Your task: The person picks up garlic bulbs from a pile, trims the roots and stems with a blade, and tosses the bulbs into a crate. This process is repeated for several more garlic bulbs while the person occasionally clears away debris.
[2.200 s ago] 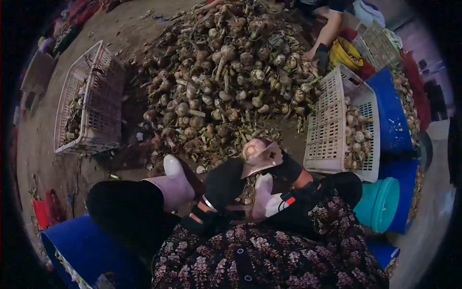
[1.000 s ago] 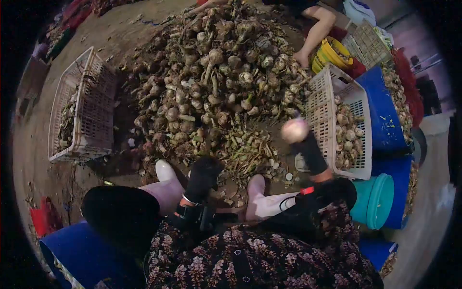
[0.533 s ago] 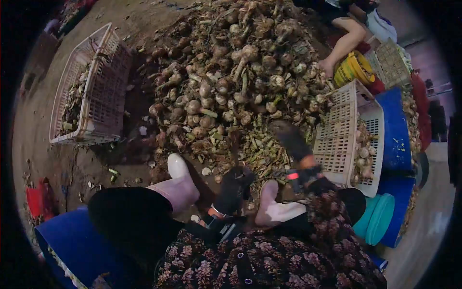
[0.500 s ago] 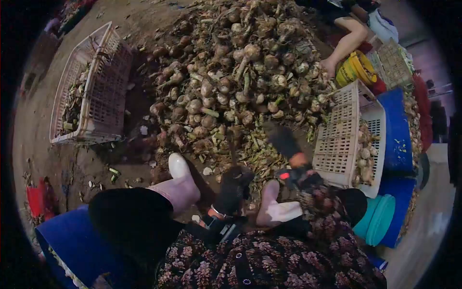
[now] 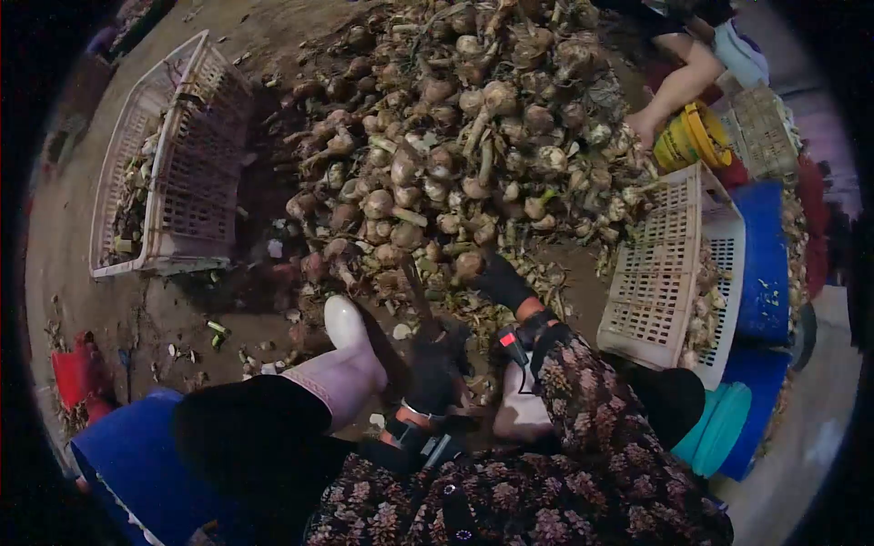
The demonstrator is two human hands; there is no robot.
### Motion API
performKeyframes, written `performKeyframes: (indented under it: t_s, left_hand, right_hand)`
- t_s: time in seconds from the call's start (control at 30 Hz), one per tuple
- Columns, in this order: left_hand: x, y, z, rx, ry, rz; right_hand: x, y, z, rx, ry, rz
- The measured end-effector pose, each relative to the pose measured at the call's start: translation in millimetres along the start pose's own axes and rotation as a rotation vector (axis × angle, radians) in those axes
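Brown floor bears a heap of soiled, pale bulbs, upper centre. At centre, the black-gloved right hand touches a round brown bulb, best cupped squarely; I cannot tell its grip, nor that of the black-gloved left hand.

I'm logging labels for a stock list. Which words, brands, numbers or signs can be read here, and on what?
No text can be read.
Yellow bucket: dark marks, possibly print, too small and blurred to read.
Blue barrel beside the crates: pale marks, no legible letters.
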State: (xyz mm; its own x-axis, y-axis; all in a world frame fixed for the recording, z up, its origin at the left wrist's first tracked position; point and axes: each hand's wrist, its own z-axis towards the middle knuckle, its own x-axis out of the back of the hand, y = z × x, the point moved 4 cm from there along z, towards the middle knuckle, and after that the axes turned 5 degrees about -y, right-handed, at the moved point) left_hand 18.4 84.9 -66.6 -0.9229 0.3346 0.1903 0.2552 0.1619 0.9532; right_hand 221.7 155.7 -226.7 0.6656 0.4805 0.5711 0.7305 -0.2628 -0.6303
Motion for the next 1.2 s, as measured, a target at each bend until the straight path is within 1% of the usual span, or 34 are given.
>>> performKeyframes:
  t_s: [0.03, 0.07, 0.1, 0.13, 0.17, 0.2, 0.27, 0.3, 0.37, 0.4, 0.43, 0.47, 0.53, 0.63, 0.73, 0.83, 0.93, 1.03, 1.2]
  left_hand:
    - [-3, 2, 0, -0.03, -0.002, 0.04]
    - [-5, 7, 0, -0.06, -0.003, 0.08]
    - [-9, 8, -1, 0.092, 0.025, -0.224]
    - [-11, 11, -3, 0.126, 0.029, -0.309]
    - [-14, 13, -6, 0.159, 0.036, -0.395]
    - [-14, 16, -8, 0.072, 0.021, -0.263]
    - [-18, 20, -12, -0.162, 0.068, 0.085]
    - [-22, 19, -14, -0.311, 0.132, 0.3]
    - [-27, 34, -21, -0.456, 0.134, 0.478]
    - [-24, 53, -24, -0.451, 0.072, 0.444]
    - [-23, 65, -27, -0.443, 0.01, 0.411]
    - [-26, 67, -31, -0.441, -0.037, 0.49]
    - [-30, 70, -37, -0.44, -0.128, 0.649]
    - [-30, 80, -44, -0.541, -0.142, 0.68]
    - [-33, 82, -48, -0.494, -0.214, 0.735]
    - [-33, 83, -51, -0.516, -0.231, 0.705]
    - [-34, 83, -52, -0.469, -0.252, 0.7]
    - [-34, 86, -51, -0.483, -0.27, 0.656]
    - [-30, 94, -49, -0.611, -0.202, 0.647]
  right_hand:
    - [2, 8, -4, -0.011, -0.016, 0.114]
    - [12, -3, -14, 0.04, 0.032, 0.184]
    - [20, -16, -26, 0.097, 0.078, 0.254]
    - [29, -30, -39, 0.156, 0.123, 0.323]
    - [49, -68, -66, 0.194, 0.121, 0.346]
    - [53, -71, -79, 0.211, 0.109, 0.403]
    - [61, -78, -104, 0.243, 0.085, 0.517]
    - [66, -92, -120, 0.307, 0.094, 0.374]
    - [54, -71, -122, 0.439, 0.128, 0.155]
    - [45, -56, -121, 0.503, 0.149, 0.047]
    - [47, -61, -133, 0.53, 0.137, 0.056]
    - [49, -65, -143, 0.547, 0.122, 0.079]
    - [60, -82, -170, 0.547, 0.059, 0.226]
    - [73, -102, -204, 0.531, -0.029, 0.453]
    - [79, -116, -225, 0.537, -0.096, 0.623]
    - [80, -123, -235, 0.561, -0.134, 0.724]
    - [81, -126, -242, 0.588, -0.163, 0.789]
    - [83, -129, -246, 0.602, -0.181, 0.827]
    - [86, -137, -250, 0.631, -0.176, 0.851]
